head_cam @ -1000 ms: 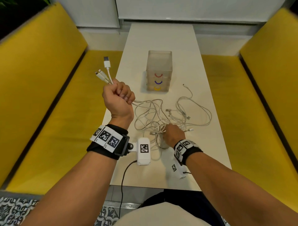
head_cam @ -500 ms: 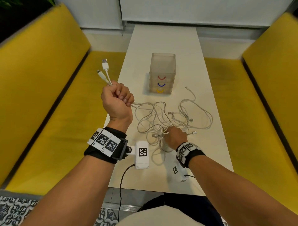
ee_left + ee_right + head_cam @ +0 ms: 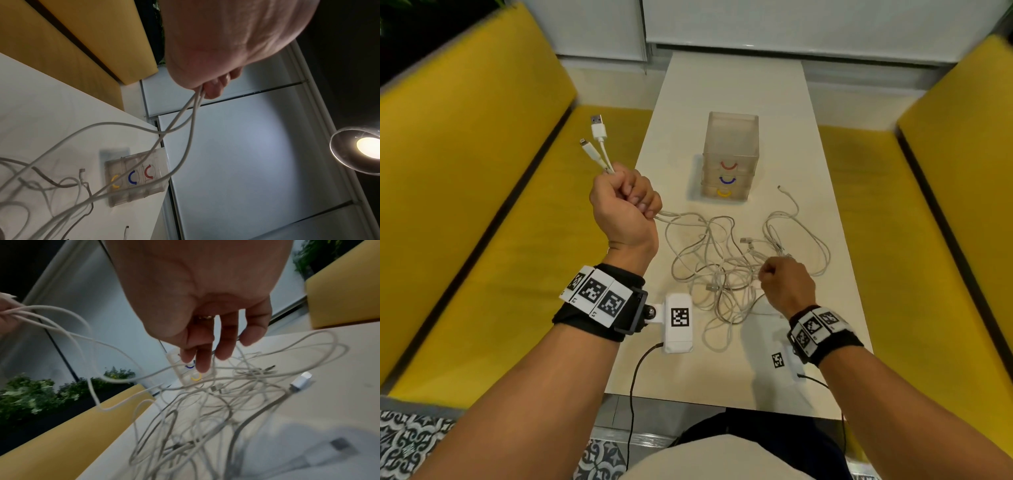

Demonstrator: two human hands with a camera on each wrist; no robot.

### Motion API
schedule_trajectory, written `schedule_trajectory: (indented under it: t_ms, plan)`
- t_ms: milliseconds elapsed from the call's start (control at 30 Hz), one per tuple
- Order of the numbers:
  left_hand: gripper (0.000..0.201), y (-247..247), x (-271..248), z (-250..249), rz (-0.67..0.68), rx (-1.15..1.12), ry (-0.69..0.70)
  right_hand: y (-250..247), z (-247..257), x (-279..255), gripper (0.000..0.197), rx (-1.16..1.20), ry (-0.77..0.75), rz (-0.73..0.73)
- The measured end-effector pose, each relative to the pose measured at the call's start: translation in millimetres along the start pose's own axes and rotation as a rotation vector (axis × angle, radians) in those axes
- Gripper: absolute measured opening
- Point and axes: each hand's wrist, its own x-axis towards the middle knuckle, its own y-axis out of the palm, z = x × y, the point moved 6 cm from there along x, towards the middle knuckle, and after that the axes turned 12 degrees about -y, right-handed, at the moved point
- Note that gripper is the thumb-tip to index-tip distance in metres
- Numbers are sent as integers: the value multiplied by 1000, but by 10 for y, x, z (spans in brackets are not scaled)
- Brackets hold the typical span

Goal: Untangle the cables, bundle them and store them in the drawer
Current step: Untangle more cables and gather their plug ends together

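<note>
My left hand (image 3: 625,202) is raised over the table's left edge and grips two white cable ends in a fist; a USB plug (image 3: 598,126) and a thin plug (image 3: 588,147) stick up out of it. In the left wrist view both strands leave the left hand (image 3: 213,87) and run down to the tangle (image 3: 41,186). The tangle of white cables (image 3: 722,260) lies on the table. My right hand (image 3: 784,284) hovers over its right side; in the right wrist view the right hand (image 3: 195,361) has thumb and forefinger pinching a strand. A clear drawer unit (image 3: 731,147) stands behind, drawers closed.
The narrow white table (image 3: 732,92) runs away from me between two yellow benches (image 3: 482,240) (image 3: 928,240). A white plug (image 3: 302,380) lies at the tangle's right edge. A lit lamp (image 3: 368,144) hangs overhead.
My right hand has moved right and lifted a little off the tangle's near side. The left hand stays raised with the same cable ends.
</note>
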Motion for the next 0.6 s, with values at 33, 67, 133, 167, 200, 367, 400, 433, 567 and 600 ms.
schedule_trajectory:
  t_ms: [33,67,133,167,200,367,400,433,567,600]
  plan:
    - [22,11,-1,8,5,-1,0,-19,-90,-10,20,-28,27,-5]
    - [22,25,-3,15,11,-2,-1,-24,-198,-18,20,-47,59,-8]
    - [22,59,-9,27,22,-4,-6,-44,-406,-37,18,-18,133,-56]
    - [23,73,-13,31,25,-7,-9,-53,-501,-56,18,64,158,-122]
    - [23,82,-17,35,26,-9,-12,-72,-573,-84,20,180,160,-222]
    - [24,76,-14,35,26,0,-9,-165,-983,-270,29,445,336,-586]
    - [24,73,-13,36,25,2,-9,-96,-1079,-248,29,388,381,-486]
    - [23,74,-13,36,25,3,-8,-7,-1159,-212,28,310,395,-356]
    - [24,108,-9,51,33,4,-6,205,-1146,-122,28,92,263,-54]
    - [25,117,-12,59,36,6,-8,233,-1105,-108,31,33,233,-4]
